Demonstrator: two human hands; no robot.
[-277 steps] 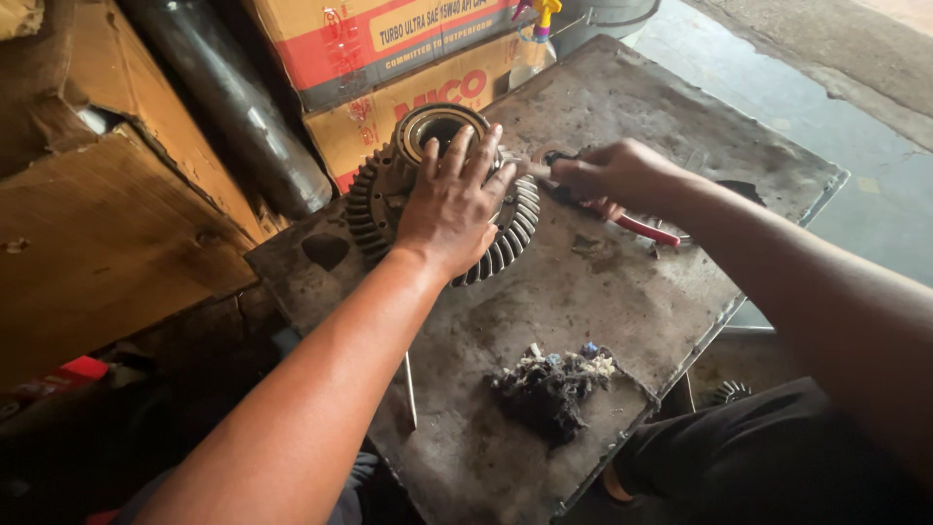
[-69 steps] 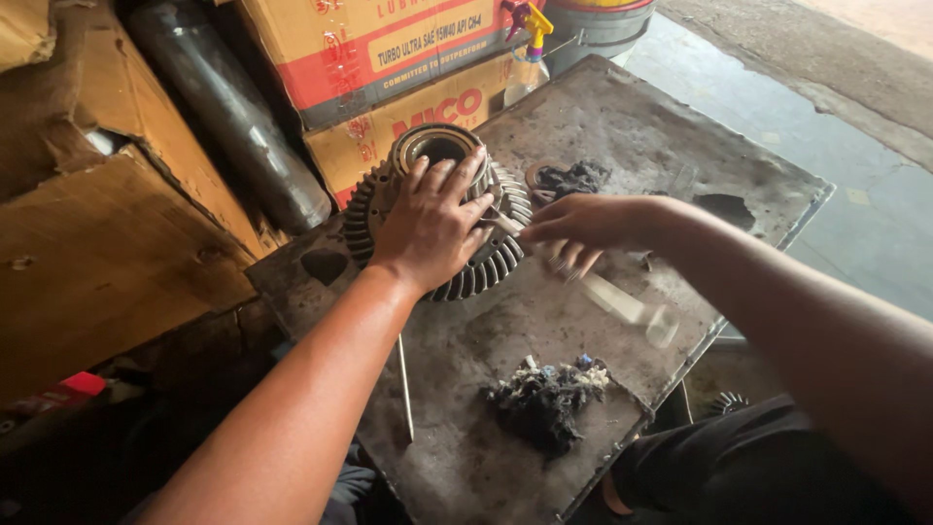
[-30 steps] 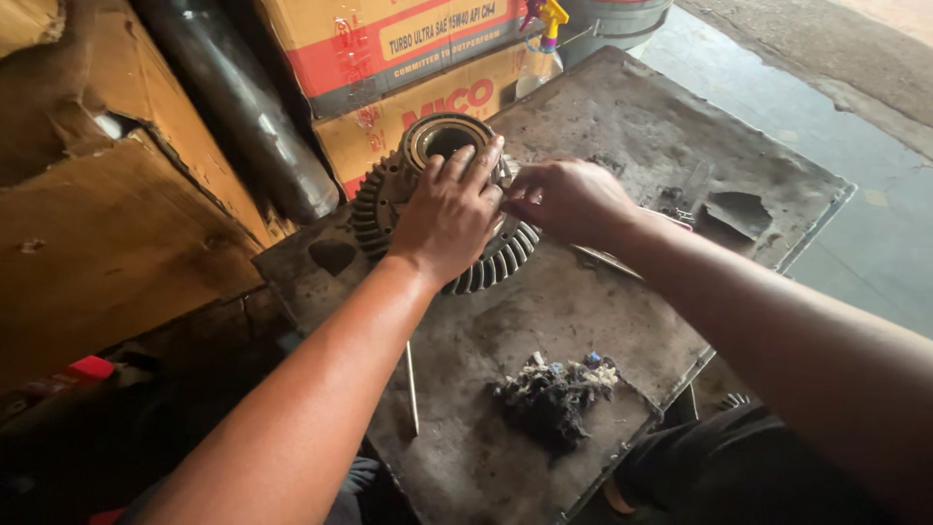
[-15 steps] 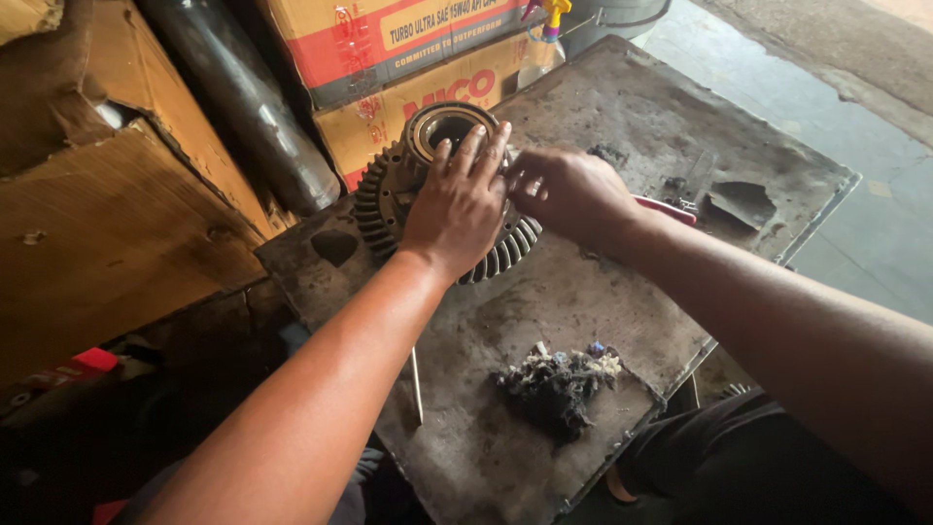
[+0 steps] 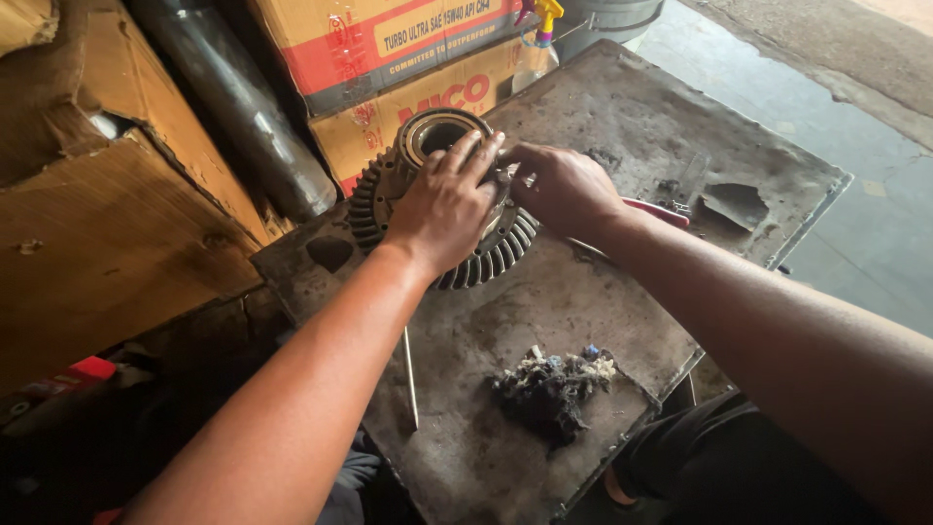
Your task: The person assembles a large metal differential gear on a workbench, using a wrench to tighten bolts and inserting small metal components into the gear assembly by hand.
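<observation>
1. Grimy metal bench top [image 5: 622, 126] fills the head view, its surface dark with grease, one corner torn open; cardboard cartons [image 5: 389, 58] are stacked at its far edge and a dark pipe [image 5: 233, 117] leans beside them.
2. We see the ring gear assembly [image 5: 486, 255] standing on the far left part of the bench, teeth around its rim, bearing bore [image 5: 435, 134] facing up, just in front of the cartons.
3. Our left hand [image 5: 442, 209] lies flat on top of the gear, fingers spread and pressed on the housing, bracing it.
4. Our right hand [image 5: 564, 190] sits at the gear's right side, fingers curled together against the housing. Whether they pinch a small part there we cannot tell; the knuckles hide the tips.
5. A red-handled tool [image 5: 656, 210] lies on the bench just behind the right wrist, untouched.
6. A greasy rag wad [image 5: 549, 389] rests near the bench's front edge, well apart from the gear; a thin rod [image 5: 410, 379] lies to its left.
7. Judgement: the step in hand looks like working a fitting on the gear's side by fingertip. The next move calls for a steady left-hand brace while the right keeps its fingers off the teeth.
</observation>
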